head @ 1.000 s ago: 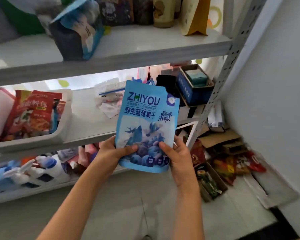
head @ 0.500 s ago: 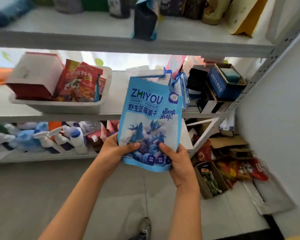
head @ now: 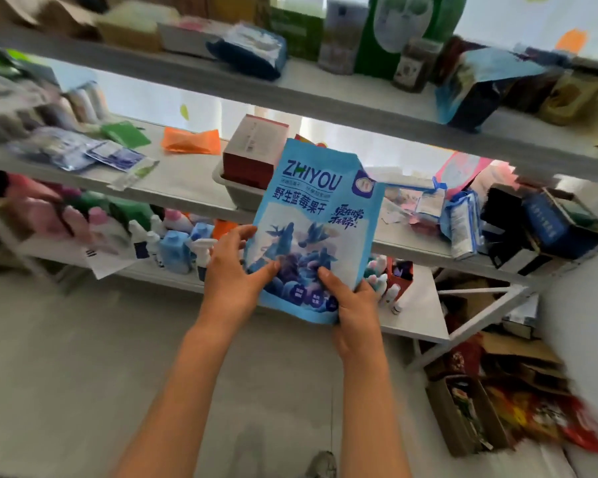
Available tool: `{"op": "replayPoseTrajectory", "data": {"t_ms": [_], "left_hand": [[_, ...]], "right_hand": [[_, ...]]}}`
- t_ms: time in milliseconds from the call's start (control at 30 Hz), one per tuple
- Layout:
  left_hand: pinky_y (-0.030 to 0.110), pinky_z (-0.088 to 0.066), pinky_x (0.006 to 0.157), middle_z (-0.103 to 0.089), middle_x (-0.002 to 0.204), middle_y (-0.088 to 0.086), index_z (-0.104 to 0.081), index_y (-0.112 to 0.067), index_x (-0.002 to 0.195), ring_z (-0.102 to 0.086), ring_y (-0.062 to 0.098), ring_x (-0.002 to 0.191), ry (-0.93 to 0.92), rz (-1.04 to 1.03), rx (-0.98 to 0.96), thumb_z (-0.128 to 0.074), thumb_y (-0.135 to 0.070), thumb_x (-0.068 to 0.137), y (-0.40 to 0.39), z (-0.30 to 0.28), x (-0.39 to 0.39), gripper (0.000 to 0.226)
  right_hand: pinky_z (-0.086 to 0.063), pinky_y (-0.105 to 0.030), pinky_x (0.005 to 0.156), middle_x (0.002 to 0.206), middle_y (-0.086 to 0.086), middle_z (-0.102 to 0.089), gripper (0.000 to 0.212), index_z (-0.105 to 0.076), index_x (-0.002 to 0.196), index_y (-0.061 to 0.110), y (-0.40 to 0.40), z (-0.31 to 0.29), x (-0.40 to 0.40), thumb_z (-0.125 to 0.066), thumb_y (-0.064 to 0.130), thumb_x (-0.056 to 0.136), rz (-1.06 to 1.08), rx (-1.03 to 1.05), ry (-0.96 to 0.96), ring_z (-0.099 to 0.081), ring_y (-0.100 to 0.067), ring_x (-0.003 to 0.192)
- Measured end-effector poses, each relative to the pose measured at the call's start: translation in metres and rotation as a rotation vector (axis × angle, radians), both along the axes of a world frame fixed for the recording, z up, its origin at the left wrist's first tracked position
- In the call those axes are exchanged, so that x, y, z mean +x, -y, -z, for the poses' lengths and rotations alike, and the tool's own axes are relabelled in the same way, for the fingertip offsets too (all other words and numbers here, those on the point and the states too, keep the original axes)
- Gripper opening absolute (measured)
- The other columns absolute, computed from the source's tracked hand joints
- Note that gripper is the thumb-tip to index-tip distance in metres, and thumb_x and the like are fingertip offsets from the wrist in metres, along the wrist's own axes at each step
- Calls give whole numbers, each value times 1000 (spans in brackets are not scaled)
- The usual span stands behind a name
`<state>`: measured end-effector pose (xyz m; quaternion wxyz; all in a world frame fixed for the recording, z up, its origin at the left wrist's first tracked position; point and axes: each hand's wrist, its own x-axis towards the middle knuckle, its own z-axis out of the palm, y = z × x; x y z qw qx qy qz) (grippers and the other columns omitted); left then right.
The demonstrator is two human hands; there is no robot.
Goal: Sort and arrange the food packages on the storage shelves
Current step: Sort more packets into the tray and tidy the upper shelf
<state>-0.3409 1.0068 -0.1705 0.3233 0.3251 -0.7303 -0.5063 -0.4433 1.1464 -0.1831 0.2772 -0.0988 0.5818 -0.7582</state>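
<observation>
Both hands hold a blue ZHIYOU pouch (head: 311,232) upright in front of the shelves, its printed face toward the camera. The right hand (head: 354,307) grips the pouch's lower right corner, thumb curled onto the front and fingers hidden behind. The left hand (head: 233,270) lies along the lower left edge with its fingers fairly straight and spread, thumb pressing the front near the blueberry print. Just behind the pouch's top, on the middle shelf (head: 187,182), sits a grey tray (head: 235,191) holding a red and white box (head: 252,150); the rest of the tray is hidden by the pouch. To the left on that shelf lie an orange packet (head: 191,141), a green packet (head: 126,132) and several flat blue sachets (head: 114,157). To the right, an open blue carton (head: 560,219) stands at the shelf end with something dark inside, too blurred to identify, beside blue and white packs (head: 461,224). The lower shelf (head: 413,305) carries spray bottles (head: 173,243) crowded together. The top shelf (head: 325,88) bears a dark blue bag (head: 473,91) and standing green packages (head: 394,29). On the floor at lower right, an open cardboard box (head: 463,415) contains colourful snack packets.
</observation>
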Motion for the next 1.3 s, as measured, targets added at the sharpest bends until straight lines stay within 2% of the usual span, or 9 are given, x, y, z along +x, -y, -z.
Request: {"op": "replayPoseTrajectory", "data": {"t_ms": [167,267,433,733,900,1000,1100,1200,1300], "left_hand": [[36,-59,84,-47,118,-15,-57,-29,125,-53,15,114,26,-127,-219,-80,-24,81,23,-22,41,50],[12,-54,72,-52,124,-12,-55,-32,128,-54,7,113,-40,-33,-87,-76,-24,85,19,-30,53,48],[44,-56,95,-54,136,-3,-51,-36,135,-56,15,122,-93,96,38,-73,-27,88,11,-35,59,53],[39,-55,97,-47,142,-7,-47,-46,131,-51,12,124,-163,174,120,-66,-32,90,14,-57,78,48],[37,-52,101,-44,142,-11,-38,-41,142,-49,10,127,-151,185,157,-76,-46,74,8,-59,83,77],[40,-49,105,-43,144,-10,-28,-38,148,-46,12,130,-176,165,263,-77,-56,57,7,-57,86,105],[49,-48,104,-46,143,-4,-26,-36,149,-49,20,130,-170,120,319,-78,-62,50,9,-52,90,114],[43,-54,97,-57,129,-1,-40,-31,140,-58,21,119,-228,92,386,-82,-40,70,12,-44,94,82],[46,-55,92,-70,113,-2,-57,-30,125,-66,22,107,-307,53,462,-76,-19,83,18,-36,97,47]], "right_hand": [[-60,-49,85,100,-12,-77,47,-65,112,12,28,-22,30,-79,29,70,-41,38,-66,-75,-33,93],[-61,-49,83,102,-12,-77,61,-62,118,10,36,-25,48,-81,36,66,-21,78,-126,-76,-30,91],[-63,-43,76,98,-7,-78,40,-63,114,15,41,-34,68,-78,27,79,-41,94,-174,-76,-25,87],[-61,-47,80,108,-6,-76,47,-57,125,23,46,-60,84,-68,38,82,-170,-24,-130,-75,-30,96],[-48,-61,104,119,-8,-73,54,-62,126,31,63,-61,96,-53,63,84,-218,-54,-50,-70,-32,111],[-41,-55,113,123,3,-72,64,-73,115,39,66,-57,101,-35,79,83,-263,-31,-81,-61,-25,125],[-37,-47,116,122,5,-73,80,-76,114,25,66,-53,101,-20,75,87,-271,-32,-118,-58,-19,127],[-42,-41,107,123,-3,-72,83,-73,117,13,63,-54,104,-22,72,88,-252,-39,-146,-60,-21,124],[-48,-33,98,114,-2,-75,58,-73,109,13,55,-58,102,-31,53,101,-208,13,-237,-66,-16,115]]}}
